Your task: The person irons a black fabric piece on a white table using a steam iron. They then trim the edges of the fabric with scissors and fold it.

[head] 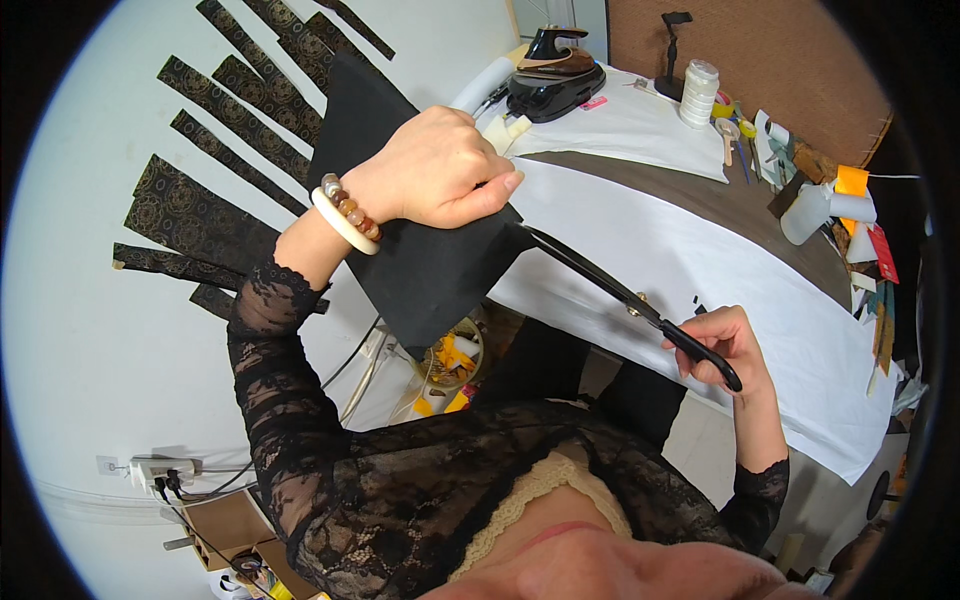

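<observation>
My left hand (450,169) grips a piece of black fabric (442,262) from above, its fingers curled in and hidden behind the fist. The cloth hangs raised over the table's left end. In my right hand (724,345) is a pair of long scissors (592,274) with black handles. Their blades point up and left, looking nearly closed, with the tips at the fabric's right corner; whether they are in the cloth I cannot tell. Small black scraps (699,307) lie on the white sheet (637,225) near my right hand.
Patterned dark strips (195,214) hang on the white wall at left. A steam iron (555,75), a white bottle (699,94) and tape rolls stand at the table's back. A clear bottle (806,214) and scraps line the right edge. A bin (476,337) sits below the fabric.
</observation>
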Demonstrator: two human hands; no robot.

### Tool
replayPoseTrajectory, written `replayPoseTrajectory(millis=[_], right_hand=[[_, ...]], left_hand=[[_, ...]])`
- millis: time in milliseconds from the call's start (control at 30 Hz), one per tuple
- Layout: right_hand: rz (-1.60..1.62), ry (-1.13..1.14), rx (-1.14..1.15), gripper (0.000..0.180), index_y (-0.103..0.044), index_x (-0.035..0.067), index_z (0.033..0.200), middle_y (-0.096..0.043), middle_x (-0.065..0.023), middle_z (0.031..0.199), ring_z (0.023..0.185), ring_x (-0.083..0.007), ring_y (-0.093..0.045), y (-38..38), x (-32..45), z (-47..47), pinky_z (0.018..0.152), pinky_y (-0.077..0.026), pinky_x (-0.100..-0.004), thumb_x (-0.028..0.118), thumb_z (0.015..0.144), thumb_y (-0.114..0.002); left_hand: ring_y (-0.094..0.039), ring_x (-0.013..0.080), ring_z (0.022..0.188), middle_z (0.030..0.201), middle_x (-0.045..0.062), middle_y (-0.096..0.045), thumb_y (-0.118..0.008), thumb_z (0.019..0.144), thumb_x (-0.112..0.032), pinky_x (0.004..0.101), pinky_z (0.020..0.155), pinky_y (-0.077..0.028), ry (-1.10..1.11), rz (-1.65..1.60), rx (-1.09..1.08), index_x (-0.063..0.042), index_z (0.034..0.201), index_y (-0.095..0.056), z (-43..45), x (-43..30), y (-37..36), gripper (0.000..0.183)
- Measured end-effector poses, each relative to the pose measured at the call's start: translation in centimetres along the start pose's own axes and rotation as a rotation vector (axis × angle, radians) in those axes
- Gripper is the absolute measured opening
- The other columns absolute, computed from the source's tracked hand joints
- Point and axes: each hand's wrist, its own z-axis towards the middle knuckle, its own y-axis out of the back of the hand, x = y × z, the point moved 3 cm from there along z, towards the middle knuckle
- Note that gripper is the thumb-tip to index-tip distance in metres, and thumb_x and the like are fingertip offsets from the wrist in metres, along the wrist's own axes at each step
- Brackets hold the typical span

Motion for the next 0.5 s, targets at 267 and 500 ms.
replayPoseTrajectory(millis=[267,500], right_hand=[[0.063,-0.067,0.017,0.036,-0.073,-0.008,0.101,-0.069,-0.0091,0.071,0.058,-0.0115,-0.063,0.6,1.0,0.4,0.051,-0.046,-0.0209,0.009,0.072,-0.085],[-0.052,-0.072,0.012,0.032,-0.073,-0.008,0.102,-0.066,-0.0059,0.068,0.056,-0.0077,-0.057,0.3,1.9,0.1,0.05,-0.042,-0.0196,0.004,0.074,-0.081]], left_hand=[[-0.044,0.035,0.05,0.052,0.012,-0.043,-0.046,0.093,-0.022,0.043,0.053,-0.038,-0.012,-0.01,0.001,-0.007,0.058,-0.043,0.1,-0.3,0.3,0.038],[-0.045,0.0351,0.051,0.053,0.011,-0.046,-0.047,0.093,-0.022,0.0431,0.054,-0.04,-0.012,-0.012,0.033,-0.007,0.057,-0.043,0.0,-0.3,0.1,0.039]])
